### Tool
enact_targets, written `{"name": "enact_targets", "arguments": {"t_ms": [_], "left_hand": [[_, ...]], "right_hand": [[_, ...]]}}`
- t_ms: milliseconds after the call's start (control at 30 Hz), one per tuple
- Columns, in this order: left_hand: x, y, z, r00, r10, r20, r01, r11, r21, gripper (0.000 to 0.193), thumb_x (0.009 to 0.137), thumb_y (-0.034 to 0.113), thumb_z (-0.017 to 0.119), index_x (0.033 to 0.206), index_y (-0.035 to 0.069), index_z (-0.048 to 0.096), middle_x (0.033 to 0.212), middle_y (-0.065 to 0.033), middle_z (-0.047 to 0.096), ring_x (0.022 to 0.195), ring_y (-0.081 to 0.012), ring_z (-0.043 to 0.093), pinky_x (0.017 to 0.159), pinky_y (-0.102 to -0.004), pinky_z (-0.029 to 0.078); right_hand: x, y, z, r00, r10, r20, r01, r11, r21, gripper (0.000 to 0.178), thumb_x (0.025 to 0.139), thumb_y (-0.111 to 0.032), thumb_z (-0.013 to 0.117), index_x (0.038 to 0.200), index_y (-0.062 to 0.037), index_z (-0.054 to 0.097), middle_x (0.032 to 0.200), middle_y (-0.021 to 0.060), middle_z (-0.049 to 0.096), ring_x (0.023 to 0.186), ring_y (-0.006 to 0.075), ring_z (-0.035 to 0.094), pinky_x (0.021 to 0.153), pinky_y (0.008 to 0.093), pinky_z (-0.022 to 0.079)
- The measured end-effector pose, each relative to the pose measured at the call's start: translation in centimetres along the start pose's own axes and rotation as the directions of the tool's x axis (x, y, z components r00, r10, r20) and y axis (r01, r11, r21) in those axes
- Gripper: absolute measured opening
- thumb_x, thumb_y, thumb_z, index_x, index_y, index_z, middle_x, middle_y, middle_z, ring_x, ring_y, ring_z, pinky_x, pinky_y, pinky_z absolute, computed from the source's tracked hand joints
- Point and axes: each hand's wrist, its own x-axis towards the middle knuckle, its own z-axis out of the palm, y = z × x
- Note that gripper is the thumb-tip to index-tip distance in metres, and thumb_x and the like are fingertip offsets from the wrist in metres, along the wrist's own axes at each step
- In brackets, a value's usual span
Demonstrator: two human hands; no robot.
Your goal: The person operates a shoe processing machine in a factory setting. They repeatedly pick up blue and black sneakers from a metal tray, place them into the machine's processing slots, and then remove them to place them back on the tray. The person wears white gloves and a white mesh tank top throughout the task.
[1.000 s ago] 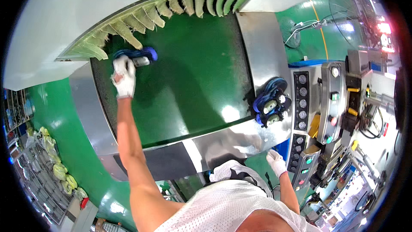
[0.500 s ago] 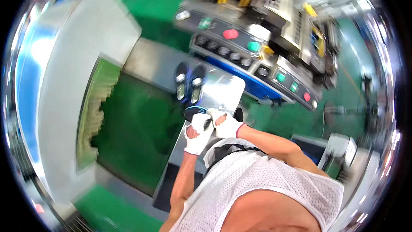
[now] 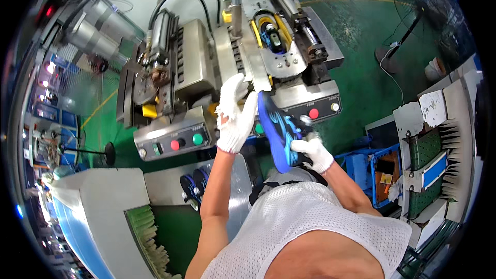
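My right hand, in a white glove, grips a black and blue sports shoe near its heel end. The shoe is tilted, its blue sole facing left and its toe toward the machine. My left hand, gloved too, is open with fingers stretched out, just left of the shoe's toe. Whether it touches the toe I cannot tell. Ahead stands a metal pressing machine with two stations. In its right station, a second dark shoe sits within a yellow-edged mould.
Control panels with red and green buttons run along the machine's front. Two more shoes lie on the metal bench at left, beside a conveyor opening with bristle curtain. At right are a blue crate and another bristle-fringed conveyor.
My view has swung right, from the bench to the machine. My hands, earlier close together at a dark shoe over the bench, are now apart, the shoe raised in my right hand.
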Motion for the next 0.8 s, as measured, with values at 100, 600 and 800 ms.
{"name": "enact_targets", "arguments": {"t_ms": [100, 600, 800], "left_hand": [[7.2, -3.6, 6.7, 0.994, -0.083, 0.077, 0.08, 0.996, 0.043, 0.053, 0.095, 0.017, 0.066, 0.14, 0.001, 0.045, 0.131, -0.0191, 0.058, 0.119, -0.0261, 0.061, 0.1, -0.0378, 0.05], [26.6, -21.7, 24.7, 0.925, -0.376, -0.056, 0.331, 0.724, 0.605, 0.063, 0.075, 0.035, 0.075, 0.12, 0.0, 0.05, 0.116, -0.026, 0.064, 0.107, -0.0413, 0.065, 0.093, -0.0465, 0.052], [27.1, -17.1, 17.3, 0.848, -0.513, -0.136, 0.53, 0.814, 0.239, 0.062, 0.072, 0.036, 0.08, 0.117, 0.0, 0.056, 0.103, -0.0176, 0.068, 0.097, -0.0279, 0.068, 0.087, -0.0379, 0.053]], "right_hand": [[0.4, -1.0, -5.5, 0.98, -0.164, -0.115, 0.18, 0.973, 0.143, 0.047, 0.085, -0.008, 0.071, 0.129, 0.0012, 0.057, 0.105, 0.0078, 0.069, 0.088, 0.0166, 0.069, 0.078, 0.0327, 0.058], [-1.7, -8.2, -10.3, 0.843, -0.314, -0.436, 0.418, 0.894, 0.164, 0.069, 0.082, -0.019, 0.076, 0.137, 0.0098, 0.046, 0.122, 0.0215, 0.065, 0.108, 0.0331, 0.068, 0.094, 0.0446, 0.056], [2.0, -10.2, -8.2, 0.798, -0.186, -0.573, 0.265, 0.963, 0.057, 0.032, 0.083, -0.021, 0.073, 0.108, -0.0048, 0.06, 0.093, 0.0022, 0.064, 0.077, 0.0145, 0.065, 0.064, 0.0317, 0.057]]}}
